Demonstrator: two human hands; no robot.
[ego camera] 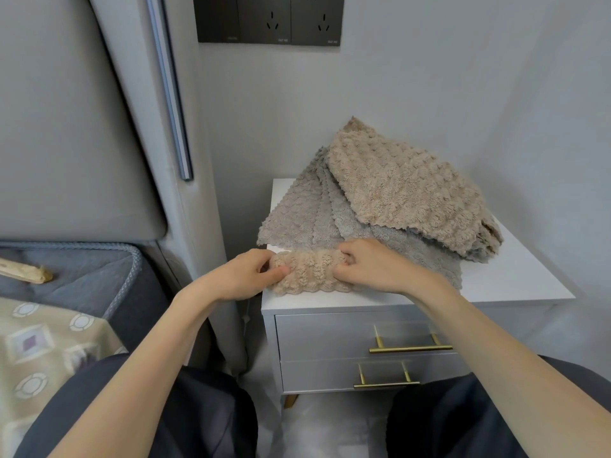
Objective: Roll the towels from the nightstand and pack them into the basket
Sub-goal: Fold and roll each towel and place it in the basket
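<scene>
On the nightstand (515,285), at its front edge, a beige towel roll (310,271) lies crosswise. The left hand (246,276) pinches one end, the right hand (370,264) the other. More towels (396,190) sit just behind. No basket is in sight.

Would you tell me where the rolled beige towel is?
The roll sits centre view at the nightstand front edge, gripped by left hand and right hand, before the grey towels.
</scene>
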